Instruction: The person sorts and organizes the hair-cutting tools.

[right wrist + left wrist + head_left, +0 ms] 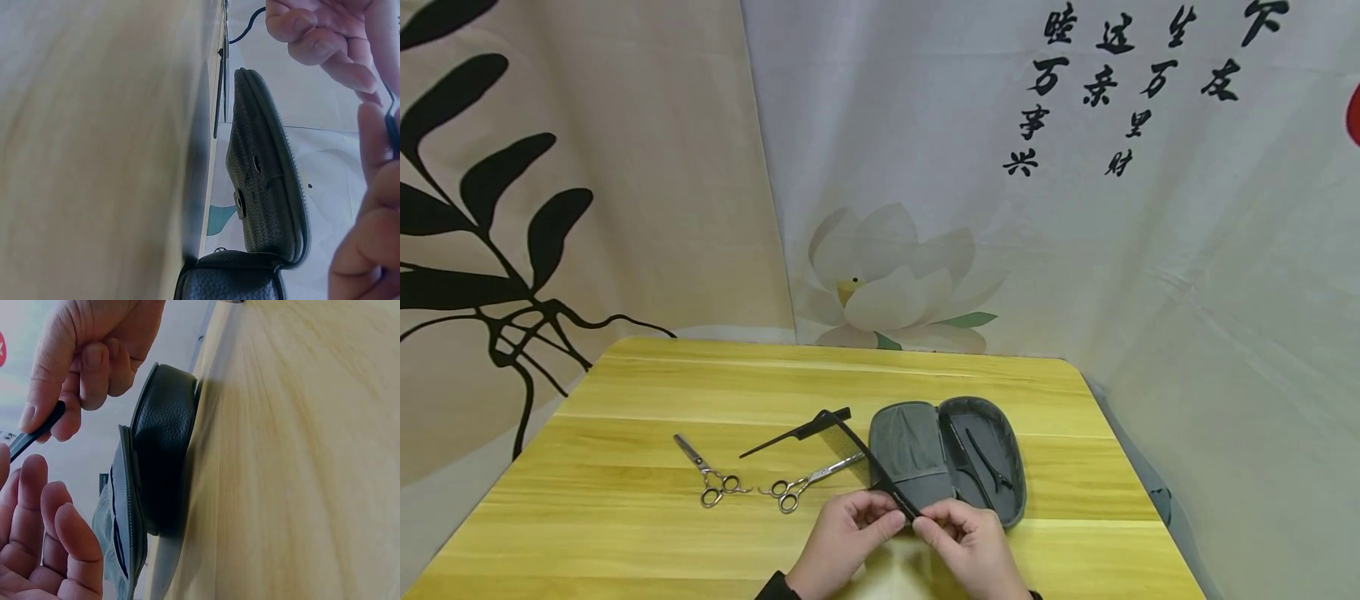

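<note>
Both hands hold a black wide comb [880,472] slantwise above the table, its fine teeth facing left. My left hand [848,537] pinches it near the handle. Thumb and fingers of my right hand [972,543] grip the handle's end; that handle [39,430] also shows in the left wrist view. Just behind the hands lies an unzipped grey case [910,437], spread flat. Its right half holds another black comb [967,467] and a slim black hair clip [985,457].
Left of the case lie silver scissors [805,483], a black tail comb [811,428] and thinning scissors [702,467]. All rest on the wooden table [625,542]. A printed cloth [1075,275] hangs behind the far edge.
</note>
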Available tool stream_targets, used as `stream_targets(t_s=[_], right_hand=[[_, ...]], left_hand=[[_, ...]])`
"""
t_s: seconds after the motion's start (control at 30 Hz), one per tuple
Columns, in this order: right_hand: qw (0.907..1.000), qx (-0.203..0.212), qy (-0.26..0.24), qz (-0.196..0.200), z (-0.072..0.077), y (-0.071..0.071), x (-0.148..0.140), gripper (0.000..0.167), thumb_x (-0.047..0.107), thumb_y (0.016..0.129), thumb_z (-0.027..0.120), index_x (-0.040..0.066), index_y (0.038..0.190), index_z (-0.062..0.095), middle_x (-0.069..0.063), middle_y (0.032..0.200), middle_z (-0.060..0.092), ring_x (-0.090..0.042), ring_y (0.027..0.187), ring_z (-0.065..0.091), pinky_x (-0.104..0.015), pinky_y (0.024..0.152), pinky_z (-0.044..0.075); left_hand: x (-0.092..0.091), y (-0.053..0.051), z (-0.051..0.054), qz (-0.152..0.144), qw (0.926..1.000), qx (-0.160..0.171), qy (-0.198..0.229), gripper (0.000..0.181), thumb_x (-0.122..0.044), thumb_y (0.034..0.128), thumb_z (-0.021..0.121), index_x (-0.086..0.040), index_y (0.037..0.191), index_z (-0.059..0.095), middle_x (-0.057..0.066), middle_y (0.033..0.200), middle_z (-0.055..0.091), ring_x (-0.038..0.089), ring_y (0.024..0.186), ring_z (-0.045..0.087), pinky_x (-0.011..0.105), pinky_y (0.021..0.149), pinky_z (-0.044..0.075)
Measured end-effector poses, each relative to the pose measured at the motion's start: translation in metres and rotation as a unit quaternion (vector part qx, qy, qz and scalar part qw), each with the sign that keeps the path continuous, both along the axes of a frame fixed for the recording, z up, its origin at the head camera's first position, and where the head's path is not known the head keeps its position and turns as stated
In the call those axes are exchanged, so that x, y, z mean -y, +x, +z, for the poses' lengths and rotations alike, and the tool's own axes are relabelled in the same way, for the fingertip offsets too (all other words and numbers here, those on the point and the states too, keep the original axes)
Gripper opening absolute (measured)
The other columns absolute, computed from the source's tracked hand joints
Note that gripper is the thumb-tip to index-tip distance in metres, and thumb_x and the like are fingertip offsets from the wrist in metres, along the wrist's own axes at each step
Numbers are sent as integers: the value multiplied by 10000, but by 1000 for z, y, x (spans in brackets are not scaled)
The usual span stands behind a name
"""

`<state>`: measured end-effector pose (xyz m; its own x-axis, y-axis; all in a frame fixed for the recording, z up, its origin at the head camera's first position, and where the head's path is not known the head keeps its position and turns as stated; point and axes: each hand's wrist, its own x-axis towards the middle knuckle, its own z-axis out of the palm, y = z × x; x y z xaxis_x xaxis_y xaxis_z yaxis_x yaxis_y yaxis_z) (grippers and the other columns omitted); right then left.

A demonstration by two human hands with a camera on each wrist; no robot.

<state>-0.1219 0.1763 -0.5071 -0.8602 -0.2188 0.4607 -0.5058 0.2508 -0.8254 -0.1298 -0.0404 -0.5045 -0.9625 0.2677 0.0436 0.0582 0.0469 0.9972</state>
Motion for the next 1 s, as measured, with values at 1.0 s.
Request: stream_targets(t_s=[1.0], right_hand=[[9929, -1110, 419, -50, -4, -3, 0, 232, -58, 845, 843, 120, 991, 811, 12, 693, 714, 24, 509, 524, -94, 477, 419]], left_hand=[[8, -6, 4, 826, 9837, 661, 1451, 282, -201, 1055, 695, 70, 1101, 630, 75, 919, 793, 96, 717, 680, 247, 684, 611]])
